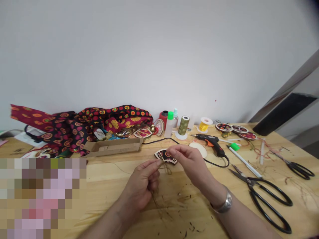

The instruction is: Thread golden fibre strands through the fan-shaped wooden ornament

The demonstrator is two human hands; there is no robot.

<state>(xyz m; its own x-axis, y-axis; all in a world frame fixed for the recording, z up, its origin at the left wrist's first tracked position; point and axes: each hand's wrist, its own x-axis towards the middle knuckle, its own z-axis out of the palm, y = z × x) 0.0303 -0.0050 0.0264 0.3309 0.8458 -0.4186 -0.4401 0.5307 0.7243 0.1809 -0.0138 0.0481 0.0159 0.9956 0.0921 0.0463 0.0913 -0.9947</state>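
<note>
My left hand (147, 177) is closed in a pinch on a thin olive-brown cord (167, 170), which makes a small loop beside the fingertips and trails down below the hand. My right hand (190, 162) is raised close by with thumb and forefinger pressed together; whatever is in that pinch is too small to make out. Just behind the fingertips is a fan-shaped ornament (159, 154) with a pale cut-out wooden frame and dark patterned fabric. The right hand partly covers it, and I cannot tell whether it rests on the table or hangs from the cord.
To the right are large black-handled scissors (251, 182), smaller scissors (299, 169), a glue gun (210, 142) with its cable, and a glue stick (245, 162). Thread spools (183, 126), bottles (169, 127), a cardboard tray (114, 147) and patterned fabric (74, 127) line the back.
</note>
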